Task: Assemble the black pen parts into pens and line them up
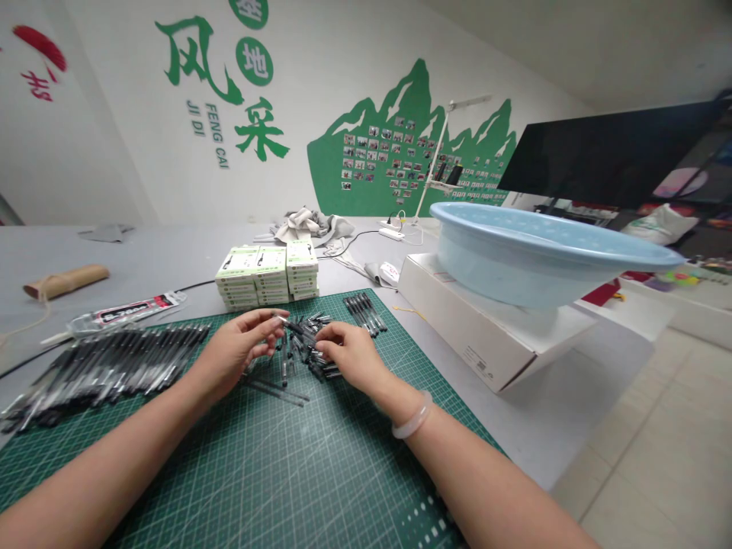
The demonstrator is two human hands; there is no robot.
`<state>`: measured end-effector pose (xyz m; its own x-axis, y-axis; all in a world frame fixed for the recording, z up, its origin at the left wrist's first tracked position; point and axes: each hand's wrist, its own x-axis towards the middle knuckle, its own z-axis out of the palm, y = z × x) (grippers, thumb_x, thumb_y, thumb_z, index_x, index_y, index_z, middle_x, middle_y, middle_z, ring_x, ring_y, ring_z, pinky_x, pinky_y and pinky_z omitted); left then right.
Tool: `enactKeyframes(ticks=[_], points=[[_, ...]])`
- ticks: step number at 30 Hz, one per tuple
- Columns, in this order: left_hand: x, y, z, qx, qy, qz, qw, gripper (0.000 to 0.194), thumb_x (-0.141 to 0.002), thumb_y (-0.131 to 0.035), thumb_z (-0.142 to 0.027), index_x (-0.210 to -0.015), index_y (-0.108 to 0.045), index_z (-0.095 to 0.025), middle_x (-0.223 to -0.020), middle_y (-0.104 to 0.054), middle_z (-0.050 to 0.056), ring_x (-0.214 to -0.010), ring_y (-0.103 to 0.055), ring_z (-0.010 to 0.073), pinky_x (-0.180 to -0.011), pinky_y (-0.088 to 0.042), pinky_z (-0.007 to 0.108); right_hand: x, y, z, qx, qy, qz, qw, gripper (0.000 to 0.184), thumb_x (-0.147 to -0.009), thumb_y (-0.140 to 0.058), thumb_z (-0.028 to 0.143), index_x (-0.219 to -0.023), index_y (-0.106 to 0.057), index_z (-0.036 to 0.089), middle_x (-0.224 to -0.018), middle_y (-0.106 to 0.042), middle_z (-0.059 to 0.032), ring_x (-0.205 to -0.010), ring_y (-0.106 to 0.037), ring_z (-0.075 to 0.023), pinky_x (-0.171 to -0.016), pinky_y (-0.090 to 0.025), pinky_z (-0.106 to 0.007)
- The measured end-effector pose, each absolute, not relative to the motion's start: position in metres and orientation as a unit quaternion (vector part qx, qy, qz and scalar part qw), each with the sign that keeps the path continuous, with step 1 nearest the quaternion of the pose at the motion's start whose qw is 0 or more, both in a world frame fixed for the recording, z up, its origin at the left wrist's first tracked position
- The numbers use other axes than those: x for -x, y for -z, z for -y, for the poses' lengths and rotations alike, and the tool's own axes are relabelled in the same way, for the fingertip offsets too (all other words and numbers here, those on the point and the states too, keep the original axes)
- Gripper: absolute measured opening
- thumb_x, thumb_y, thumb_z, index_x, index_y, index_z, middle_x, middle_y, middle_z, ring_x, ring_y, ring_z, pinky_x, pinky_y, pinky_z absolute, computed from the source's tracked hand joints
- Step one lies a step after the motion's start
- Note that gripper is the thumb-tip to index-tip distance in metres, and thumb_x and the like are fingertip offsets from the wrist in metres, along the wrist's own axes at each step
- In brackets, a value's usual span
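Observation:
My left hand (248, 343) pinches the end of a slim black-and-clear pen (294, 326) between thumb and fingertips. The pen slants down toward my right hand (348, 354), whose thumb and fingers are closed at its other end, partly hiding it. Beneath both hands, a loose pile of pen parts (284, 370) with clear barrels and black caps lies on the green cutting mat (274, 473). Thin dark refills (280, 392) rest in front of my left fingers. Several pens (364, 313) lie side by side beyond my right hand.
A long row of pens (114, 366) covers the mat's left side, with a plastic packet (131, 311) behind. Stacked small boxes (257, 274) stand at the mat's back edge. At right, a blue basin (492, 267) sits on a white carton (474, 328). A bamboo piece (69, 282) lies far left.

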<state>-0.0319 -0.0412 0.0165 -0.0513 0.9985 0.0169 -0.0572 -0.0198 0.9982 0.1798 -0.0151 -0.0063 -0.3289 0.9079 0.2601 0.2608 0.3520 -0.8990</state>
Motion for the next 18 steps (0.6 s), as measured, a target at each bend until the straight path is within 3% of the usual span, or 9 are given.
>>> enactKeyframes(ticks=[3,6,12,18], points=[[0.033,-0.017,0.041,-0.462,-0.532,-0.483,0.52,0.045,-0.074,-0.076,-0.042,-0.111,-0.068,-0.018,-0.084,-0.066,0.004,-0.068,-0.056,0.0117,-0.062,-0.047,0.023,-0.194,0.01,-0.004,0.47,-0.394,0.658,0.437,0.008,-0.075,-0.066,0.022,-0.081,-0.071,0.02,-0.072,-0.069,0.0006,-0.067,-0.062,-0.0153,-0.066,-0.049,-0.028],[0.037,-0.016,0.039,-0.462,-0.524,-0.504,0.508,0.045,-0.073,-0.077,-0.042,-0.109,-0.069,-0.016,-0.084,-0.066,0.005,-0.07,-0.057,0.0133,-0.062,-0.047,0.024,-0.228,0.012,-0.031,0.596,-0.224,0.625,0.451,0.012,-0.077,-0.063,0.026,-0.082,-0.073,0.021,-0.082,-0.073,-0.0021,-0.077,-0.065,-0.0169,-0.075,-0.049,-0.028],[0.04,-0.013,0.038,-0.497,-0.464,-0.526,0.511,0.039,-0.073,-0.075,-0.04,-0.104,-0.069,-0.016,-0.083,-0.067,0.005,-0.071,-0.059,0.0141,-0.065,-0.047,0.025,-0.282,0.022,-0.062,0.701,-0.125,0.565,0.416,0.021,-0.081,-0.057,0.024,-0.083,-0.075,0.013,-0.093,-0.074,-0.0165,-0.089,-0.067,-0.0276,-0.079,-0.045,-0.034],[0.039,-0.013,0.039,-0.56,-0.426,-0.524,0.48,0.034,-0.076,-0.071,-0.039,-0.101,-0.069,-0.016,-0.081,-0.066,0.005,-0.065,-0.056,0.014,-0.059,-0.043,0.026,-0.277,0.037,-0.071,0.729,-0.111,0.572,0.359,0.017,-0.081,-0.062,0.025,-0.081,-0.075,0.015,-0.088,-0.075,-0.0134,-0.086,-0.068,-0.0244,-0.073,-0.044,-0.029]])
